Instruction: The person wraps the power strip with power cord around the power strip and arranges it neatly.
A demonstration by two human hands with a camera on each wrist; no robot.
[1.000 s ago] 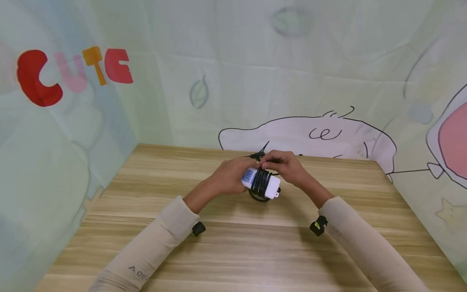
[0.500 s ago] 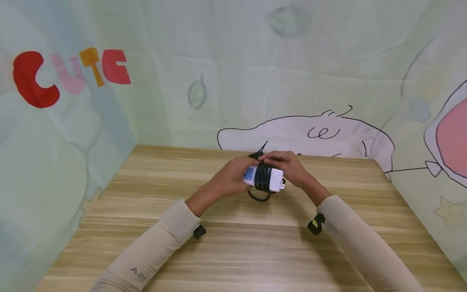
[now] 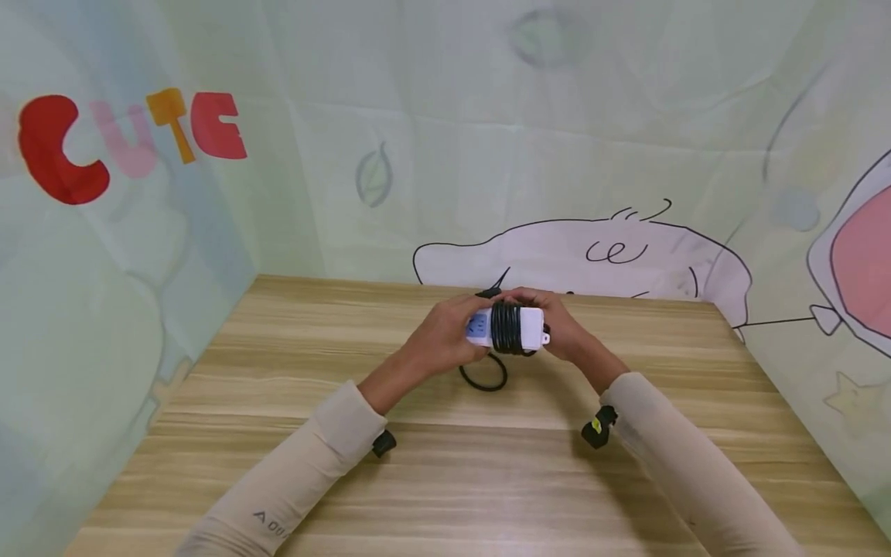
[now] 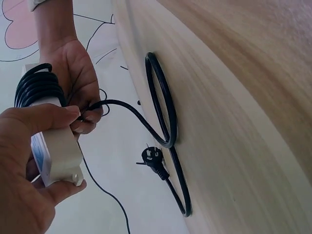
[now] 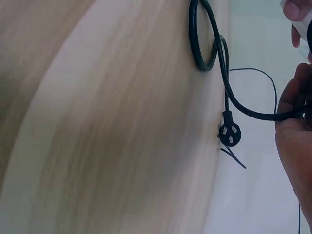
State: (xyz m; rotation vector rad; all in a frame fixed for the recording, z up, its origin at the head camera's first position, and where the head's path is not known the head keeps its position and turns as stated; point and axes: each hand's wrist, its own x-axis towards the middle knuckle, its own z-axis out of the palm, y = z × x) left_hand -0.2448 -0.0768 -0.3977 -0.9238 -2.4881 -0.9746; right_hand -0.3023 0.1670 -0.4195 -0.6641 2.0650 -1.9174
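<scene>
Head view: power strip (image 3: 532,328), "CUTE" wall lettering (image 3: 134,161)

In the head view, we are losing the 9 o'clock end of the power strip (image 3: 532,329) behind the left hand (image 3: 445,333), and the strip is covering part of the right hand (image 3: 567,331). Both arms are running off the edge, the left sleeve (image 3: 299,460) at 7 o'clock, the right sleeve (image 3: 696,468) at 4. The sleeve lettering (image 3: 271,524) is vanishing past a fold; a leaf print (image 3: 546,39) is blurring at 1. In the right wrist view, the cord (image 5: 263,116) is disappearing into the right hand, which the edge is cropping at 3.
</scene>
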